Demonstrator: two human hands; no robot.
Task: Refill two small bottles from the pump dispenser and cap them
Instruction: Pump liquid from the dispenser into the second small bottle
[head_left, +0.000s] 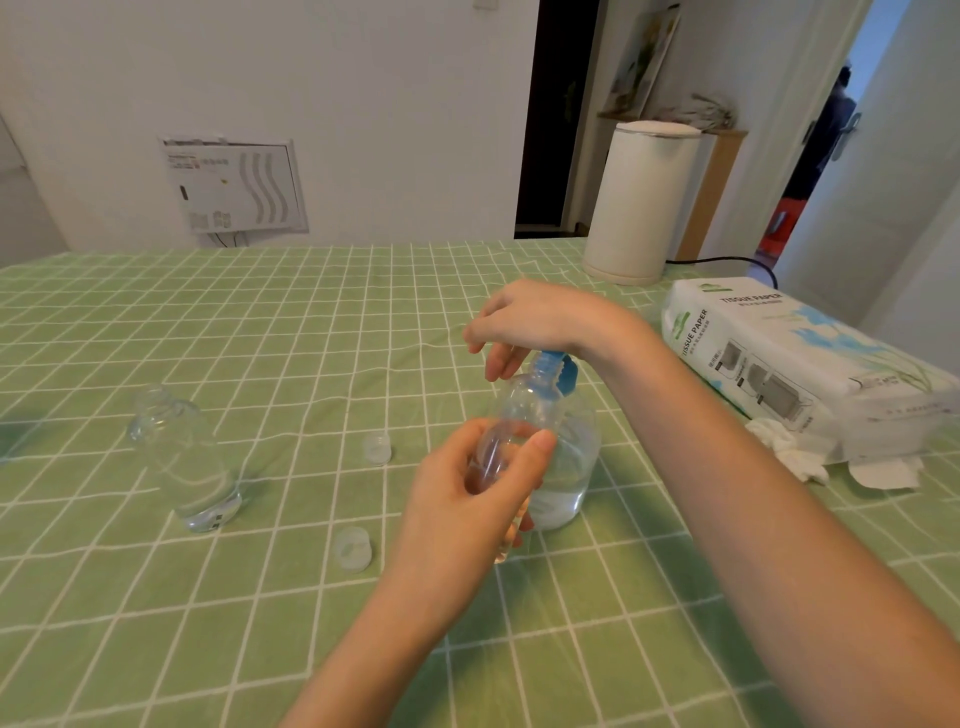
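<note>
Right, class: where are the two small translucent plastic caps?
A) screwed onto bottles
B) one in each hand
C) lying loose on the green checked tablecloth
C: the farther translucent cap and the nearer translucent cap lie on the green checked tablecloth.

Green checked tablecloth (208, 322). Tissue pack (779, 358) far right, crumpled tissues (784, 449) touching its near edge. White canister (641, 208) farther back, black cable (727, 258) beside it. Wall panel (234, 187) far left.

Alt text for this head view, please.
A left hand holds a small clear bottle to the blue spout of a pump dispenser; the right hand rests on the pump. A second bottle and two caps sit on the green checked tablecloth.
</note>
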